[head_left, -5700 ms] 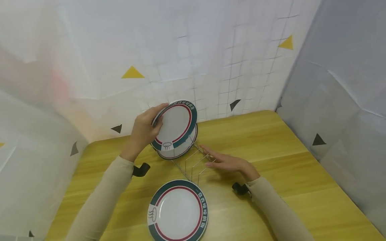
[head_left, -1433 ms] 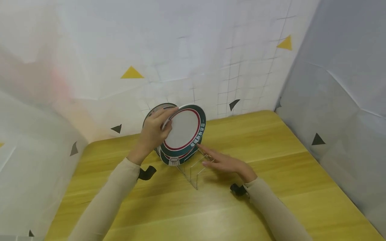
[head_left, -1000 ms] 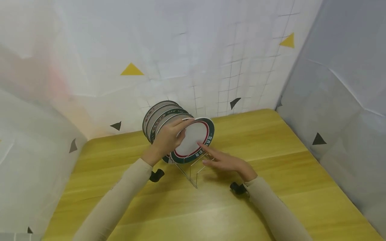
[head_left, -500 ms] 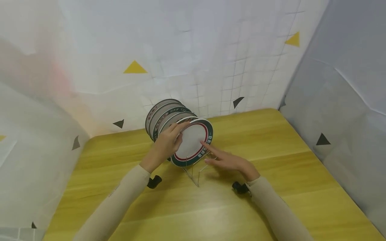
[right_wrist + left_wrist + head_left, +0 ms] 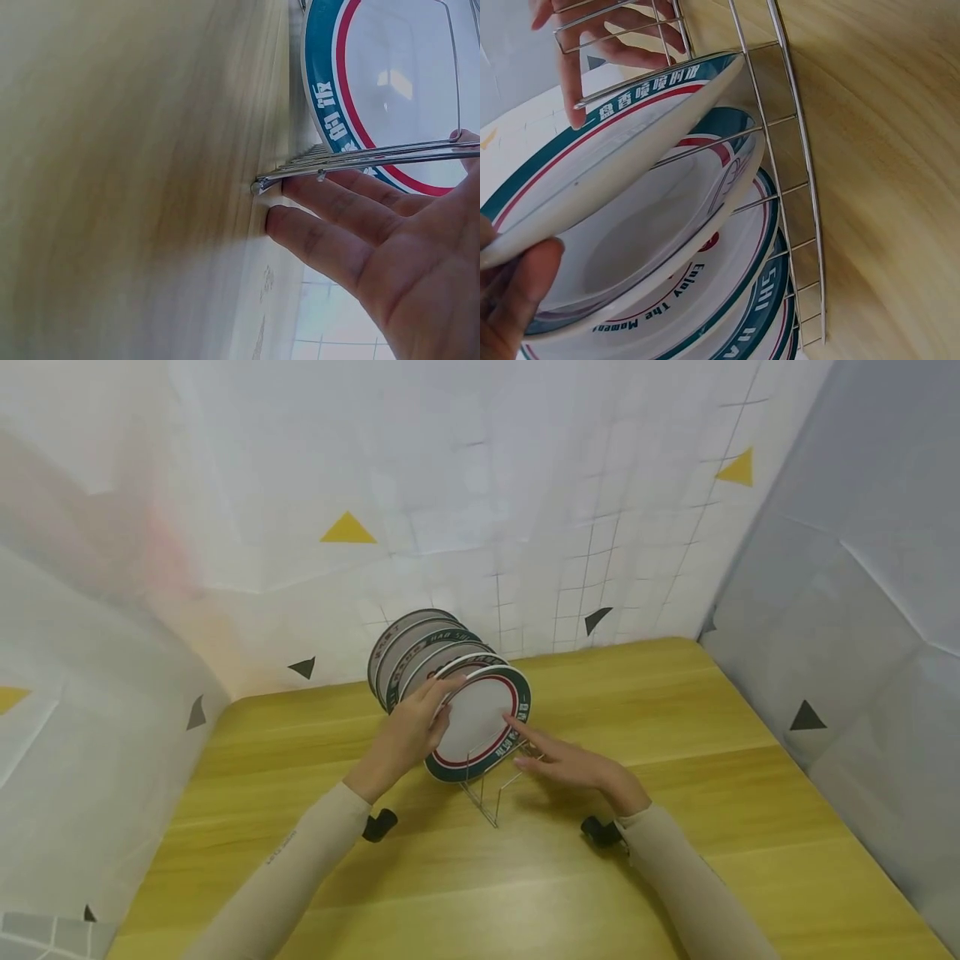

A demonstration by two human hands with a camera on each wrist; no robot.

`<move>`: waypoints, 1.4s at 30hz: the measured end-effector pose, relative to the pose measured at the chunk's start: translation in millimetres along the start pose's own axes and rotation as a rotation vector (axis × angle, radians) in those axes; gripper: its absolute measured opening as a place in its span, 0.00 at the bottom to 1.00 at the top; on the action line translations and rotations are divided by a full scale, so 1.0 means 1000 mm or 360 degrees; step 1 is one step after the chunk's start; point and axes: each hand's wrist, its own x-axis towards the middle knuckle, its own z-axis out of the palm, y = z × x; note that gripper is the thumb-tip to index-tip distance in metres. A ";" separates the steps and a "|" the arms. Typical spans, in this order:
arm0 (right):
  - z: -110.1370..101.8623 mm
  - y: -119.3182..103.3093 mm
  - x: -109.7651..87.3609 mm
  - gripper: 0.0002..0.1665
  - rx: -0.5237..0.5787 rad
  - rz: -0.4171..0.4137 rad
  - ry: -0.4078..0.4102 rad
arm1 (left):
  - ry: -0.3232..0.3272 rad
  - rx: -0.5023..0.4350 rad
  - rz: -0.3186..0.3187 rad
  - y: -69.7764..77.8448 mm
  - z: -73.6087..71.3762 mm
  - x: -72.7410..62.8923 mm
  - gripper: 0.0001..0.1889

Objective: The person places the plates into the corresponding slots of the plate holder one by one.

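Observation:
My left hand [image 5: 408, 727] pinches the left rim of a round white plate [image 5: 476, 718] with a green border and red ring. This plate stands tilted, foremost in a wire dish rack [image 5: 798, 120], its lower edge between the wires. Several similar plates [image 5: 411, 642] lean in a row behind it. At the rack's right side, my right hand [image 5: 573, 764] has its fingers stretched out against the wires, the index finger reaching up by the plate's edge. The right wrist view shows those fingers [image 5: 322, 240] alongside the rack's rail, low over the tabletop.
The rack stands on a yellow wood-grain table [image 5: 480, 893] with white sheeted walls at the back and sides. Wire dividers at the rack's near end rise in front of the foremost plate. A black wrist mount [image 5: 380, 825] hangs under the left sleeve, another [image 5: 600, 832] under the right.
The plate lying at the front of the table 5.7 s ago is gone from there. Since 1.4 s ago my left hand has lowered its plate into the rack's near part; the right hand stays put.

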 end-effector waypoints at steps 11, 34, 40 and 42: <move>-0.008 0.000 -0.006 0.41 0.0086 0.0011 0.0038 | 0.0491 0.0401 -0.0091 0.045 -0.005 -0.031 0.30; 0.006 -0.003 -0.010 0.34 0.0130 0.0109 0.0044 | -0.0222 0.0353 -0.1060 0.106 0.096 -0.065 0.44; 0.009 -0.007 -0.007 0.35 0.0080 0.0054 0.0050 | -0.0201 0.0535 -0.1096 0.111 0.096 -0.064 0.44; 0.010 -0.008 -0.008 0.34 0.0057 0.0054 0.0047 | -0.0218 0.0557 -0.1118 0.112 0.097 -0.065 0.44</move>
